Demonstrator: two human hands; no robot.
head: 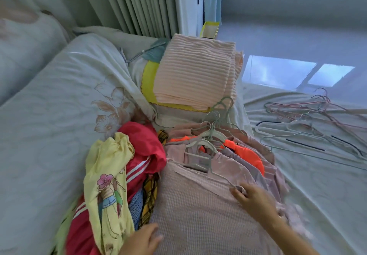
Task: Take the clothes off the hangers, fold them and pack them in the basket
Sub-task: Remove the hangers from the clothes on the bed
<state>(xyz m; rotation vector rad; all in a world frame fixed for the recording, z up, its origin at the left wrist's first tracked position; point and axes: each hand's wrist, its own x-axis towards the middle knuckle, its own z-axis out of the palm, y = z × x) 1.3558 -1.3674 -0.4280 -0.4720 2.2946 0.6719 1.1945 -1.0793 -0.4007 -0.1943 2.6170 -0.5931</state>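
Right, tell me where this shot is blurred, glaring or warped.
Head view: both hands, left hand and right hand, are motion-smeared; window glare reflects off the glossy floor; wide-angle lens bends the curtain lines; the pink top stays reasonably sharp.

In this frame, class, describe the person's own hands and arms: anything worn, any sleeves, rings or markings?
Both are bare. The left hand and right hand show no gloves or rings that can be made out, and the right forearm has no sleeve. Motion blur hides finer details.

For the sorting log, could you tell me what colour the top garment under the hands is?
Pale pink with a fine waffle-check texture, clearest in the head view.
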